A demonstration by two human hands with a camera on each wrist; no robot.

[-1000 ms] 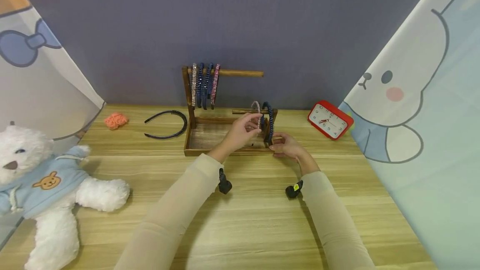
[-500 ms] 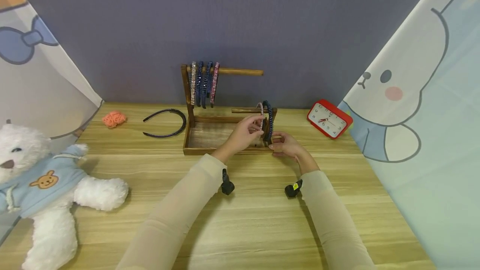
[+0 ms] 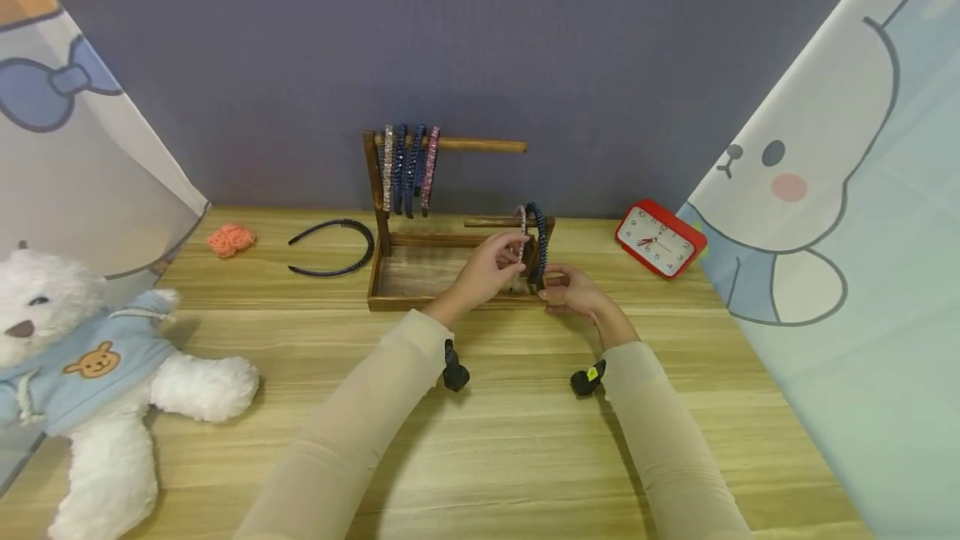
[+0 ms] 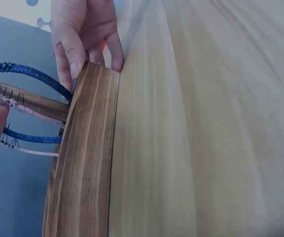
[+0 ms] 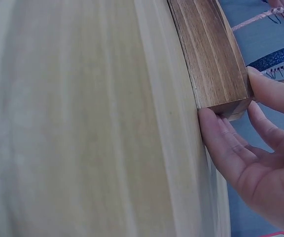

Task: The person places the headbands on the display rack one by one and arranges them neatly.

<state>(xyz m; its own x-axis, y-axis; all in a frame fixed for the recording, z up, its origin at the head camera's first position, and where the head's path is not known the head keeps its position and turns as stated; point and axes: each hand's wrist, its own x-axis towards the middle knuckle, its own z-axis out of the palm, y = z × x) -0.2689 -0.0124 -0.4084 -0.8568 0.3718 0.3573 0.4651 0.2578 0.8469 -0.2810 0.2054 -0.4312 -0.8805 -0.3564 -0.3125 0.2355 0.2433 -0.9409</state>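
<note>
My left hand [image 3: 486, 269] pinches a thin pink beaded headband [image 3: 522, 223] looped over the lower bar [image 3: 487, 222] of a brown wooden headband rack [image 3: 405, 304]. Just right of it hangs a dark blue headband [image 3: 542, 244], close to the bar's right end. My right hand [image 3: 573, 290] grips the front right corner of the rack's tray. In the right wrist view, the thumb [image 5: 267, 89] lies on one side of that wooden corner and a finger [image 5: 216, 133] on its end. The left wrist view shows both headbands' ends reaching down behind the tray's front rail [image 4: 90, 133].
Several glittery headbands [image 3: 411, 172] hang on the upper bar [image 3: 480, 145]. A dark headband [image 3: 367, 248] lies left of the rack, with an orange yarn bundle [image 3: 231, 240] beyond. A red alarm clock [image 3: 660, 239] stands right. A white plush bear [image 3: 112, 373] sits at left.
My left hand has shifted slightly right with the pink headband, bringing it nearer the dark blue one. The right hand keeps its place on the rack's corner.
</note>
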